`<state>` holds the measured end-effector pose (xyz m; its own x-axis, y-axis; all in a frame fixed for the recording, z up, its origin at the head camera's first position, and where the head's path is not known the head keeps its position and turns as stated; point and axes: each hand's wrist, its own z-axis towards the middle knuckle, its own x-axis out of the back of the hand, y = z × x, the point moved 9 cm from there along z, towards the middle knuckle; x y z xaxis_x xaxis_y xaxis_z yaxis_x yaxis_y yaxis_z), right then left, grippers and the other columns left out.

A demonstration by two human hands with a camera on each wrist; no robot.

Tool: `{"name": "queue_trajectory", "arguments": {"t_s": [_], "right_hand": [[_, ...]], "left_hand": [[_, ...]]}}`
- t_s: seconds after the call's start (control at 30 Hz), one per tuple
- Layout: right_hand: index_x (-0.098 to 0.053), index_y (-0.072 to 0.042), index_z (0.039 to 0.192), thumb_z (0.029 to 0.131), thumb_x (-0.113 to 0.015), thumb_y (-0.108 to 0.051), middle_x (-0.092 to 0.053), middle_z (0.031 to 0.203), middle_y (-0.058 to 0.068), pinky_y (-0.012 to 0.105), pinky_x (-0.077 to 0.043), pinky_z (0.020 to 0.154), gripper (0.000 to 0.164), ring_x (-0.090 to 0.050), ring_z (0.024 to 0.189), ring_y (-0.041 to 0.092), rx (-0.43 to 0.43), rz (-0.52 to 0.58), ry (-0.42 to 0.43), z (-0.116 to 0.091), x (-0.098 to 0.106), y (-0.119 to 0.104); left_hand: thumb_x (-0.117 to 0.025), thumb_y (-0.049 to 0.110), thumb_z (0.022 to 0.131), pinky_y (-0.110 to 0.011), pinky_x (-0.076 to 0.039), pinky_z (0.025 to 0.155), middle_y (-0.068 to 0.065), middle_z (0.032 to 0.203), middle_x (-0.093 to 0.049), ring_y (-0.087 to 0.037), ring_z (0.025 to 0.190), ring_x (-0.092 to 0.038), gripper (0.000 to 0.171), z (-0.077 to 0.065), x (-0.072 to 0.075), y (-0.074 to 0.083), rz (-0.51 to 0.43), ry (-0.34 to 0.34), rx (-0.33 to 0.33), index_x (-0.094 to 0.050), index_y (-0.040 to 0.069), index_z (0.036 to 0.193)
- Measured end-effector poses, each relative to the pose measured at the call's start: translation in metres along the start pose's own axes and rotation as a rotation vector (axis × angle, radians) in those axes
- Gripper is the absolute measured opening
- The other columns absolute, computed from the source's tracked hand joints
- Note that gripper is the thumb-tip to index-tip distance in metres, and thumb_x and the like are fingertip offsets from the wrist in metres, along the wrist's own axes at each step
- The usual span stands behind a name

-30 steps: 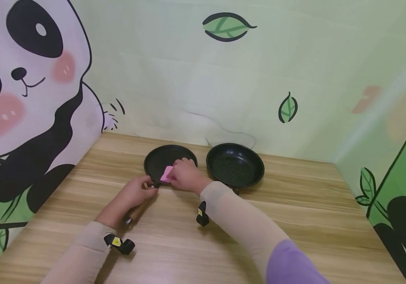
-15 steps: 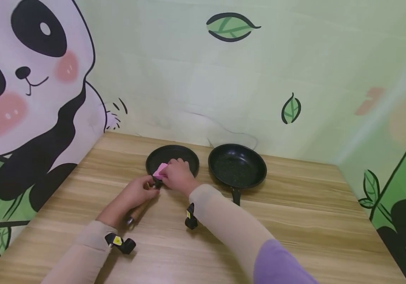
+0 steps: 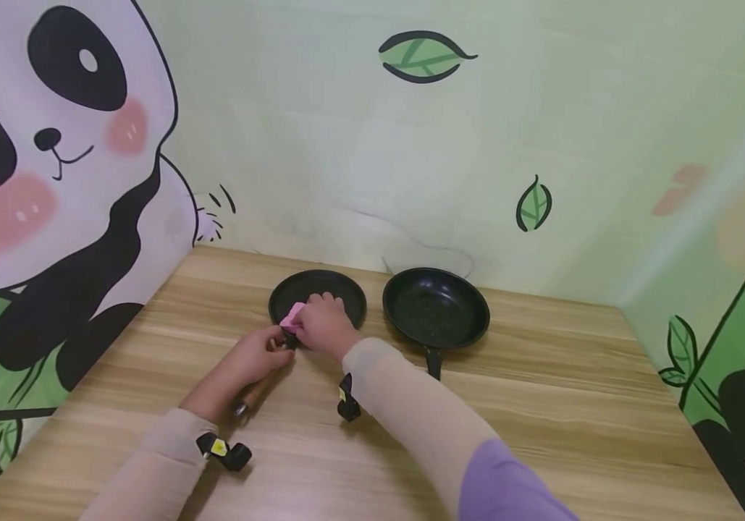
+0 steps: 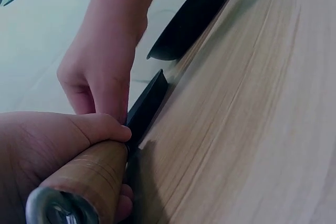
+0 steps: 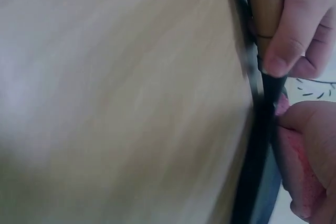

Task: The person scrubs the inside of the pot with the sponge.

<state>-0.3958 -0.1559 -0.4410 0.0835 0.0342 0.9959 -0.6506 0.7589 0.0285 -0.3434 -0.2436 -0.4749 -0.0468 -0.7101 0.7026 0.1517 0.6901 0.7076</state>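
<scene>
A flat black frying pan (image 3: 287,289) stands at the back of the table, its wooden handle (image 4: 86,174) slanting toward the front left. My left hand (image 3: 251,356) grips that handle close to the pan, thumb along its top. In my right hand (image 3: 328,324) is a pink sponge (image 3: 292,316), pinched and pressed on the pan's near edge by the handle joint. The right wrist view shows the sponge (image 5: 299,166) squeezed under the fingers at the pan's rim. Much of the pan's inside is hidden by my right hand.
A deeper black frying pan (image 3: 436,307) stands just to the right, its handle partly behind my right sleeve. Behind both pans rises a pale green wall (image 3: 307,145) with printed leaves and a panda. The wooden table (image 3: 541,391) extends to the right.
My right hand has moved left with the sponge, from the pan's middle to the near edge by the handle. My left hand keeps its hold on the handle.
</scene>
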Motion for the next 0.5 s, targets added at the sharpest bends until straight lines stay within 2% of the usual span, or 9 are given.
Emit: {"name": "queue_trajectory", "arguments": {"t_s": [0.13,0.37,0.5], "right_hand": [[-0.079,-0.027,0.095,0.098,-0.066,-0.038,-0.060,0.093,-0.003,0.034,-0.038,0.080,0.018,-0.048,0.091,0.019,0.077,-0.008,-0.044,-0.007,0.006,0.002],[-0.080,-0.029,0.106,0.096,-0.069,-0.036,-0.067,0.101,-0.006,0.033,-0.040,0.082,0.017,-0.051,0.095,0.017,0.188,-0.046,-0.128,-0.017,0.009,0.014],[-0.081,-0.028,0.106,0.095,-0.071,-0.033,-0.069,0.102,-0.007,0.033,-0.041,0.084,0.016,-0.052,0.097,0.017,0.233,-0.067,-0.169,-0.021,0.011,0.025]], "left_hand": [[-0.072,0.021,0.091,-0.033,-0.043,0.059,-0.005,0.075,-0.057,-0.020,0.067,-0.053,0.018,0.001,0.000,-0.003,0.019,0.000,0.020,-0.059,0.009,0.089],[-0.071,0.022,0.091,-0.033,-0.042,0.055,-0.003,0.069,-0.054,-0.017,0.061,-0.051,0.018,0.000,-0.001,-0.005,0.044,0.009,0.030,-0.058,0.010,0.090],[-0.071,0.023,0.091,-0.032,-0.042,0.053,-0.003,0.068,-0.052,-0.017,0.059,-0.050,0.018,0.001,-0.003,-0.004,0.033,0.008,0.051,-0.057,0.010,0.090]]}}
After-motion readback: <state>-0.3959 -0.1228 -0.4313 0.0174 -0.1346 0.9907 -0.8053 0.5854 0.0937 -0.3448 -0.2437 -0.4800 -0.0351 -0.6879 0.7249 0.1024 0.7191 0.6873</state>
